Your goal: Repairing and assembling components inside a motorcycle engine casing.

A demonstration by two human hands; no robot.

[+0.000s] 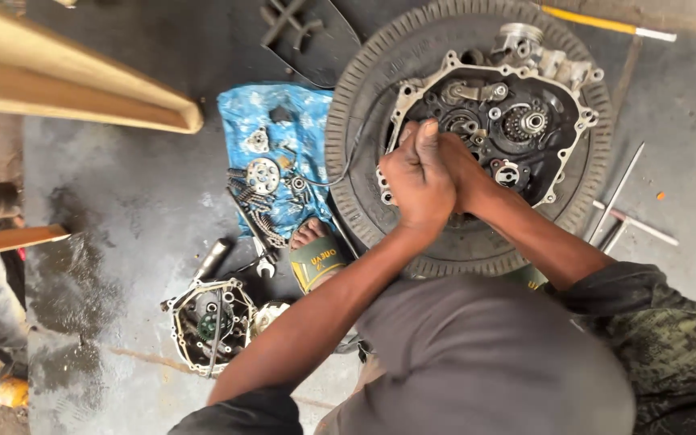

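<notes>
An opened engine case (517,121) with gears and a pale gasket rim lies inside a black tyre (348,129) on the floor. My left hand (416,177) and my right hand (461,169) are pressed together over the case's near left part, fingers closed around something I cannot make out. Both forearms reach in from below.
A blue plastic sheet (283,113) left of the tyre carries several small gears, springs and bolts. A second engine cover (207,322) with a tool across it lies lower left. A T-handle wrench (626,213) rests to the right. My sandalled foot (316,250) stands beside the tyre. Wooden planks (66,80) sit upper left.
</notes>
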